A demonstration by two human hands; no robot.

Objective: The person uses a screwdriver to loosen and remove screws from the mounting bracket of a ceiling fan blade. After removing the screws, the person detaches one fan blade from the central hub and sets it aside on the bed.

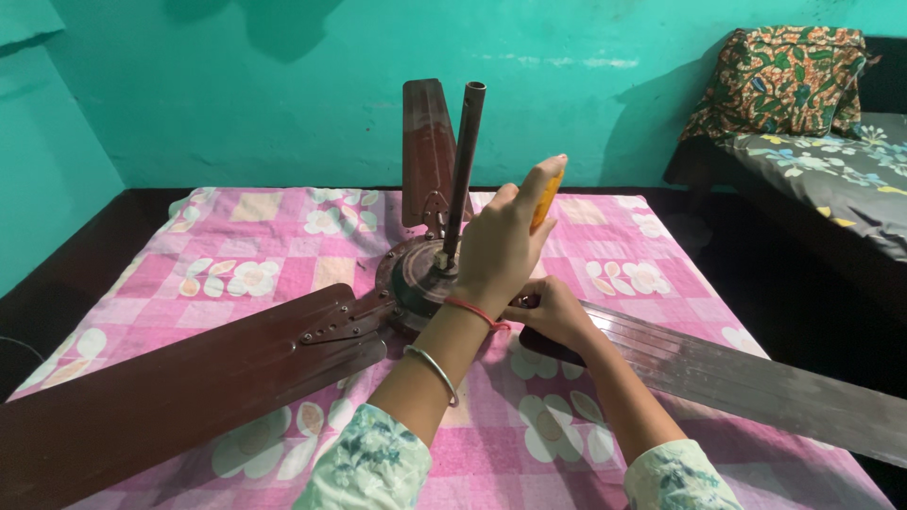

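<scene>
L hand (499, 247) fingers wrapped on yellow screwdriver handle (547, 198), over ceiling fan motor hub (416, 279) near mid of pink floral sheet (283, 246). R hand (553, 314) fingers curled, gripping root of right fan blade (756, 378) beside hub. Downrod (463, 170) upright. Left blade (179, 387) toward sheet's near-left corner.

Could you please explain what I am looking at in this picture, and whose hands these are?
This is one picture from a camera worn on a person's head, looking down at that person's own two hands. A brown ceiling fan lies on a pink flowered cloth with its rod standing up and its blades spread out. The left hand grips a tool with a yellow handle next to the rod. The right hand rests on the near end of the right-side blade by the fan's hub. A bed stands at the right.
</scene>
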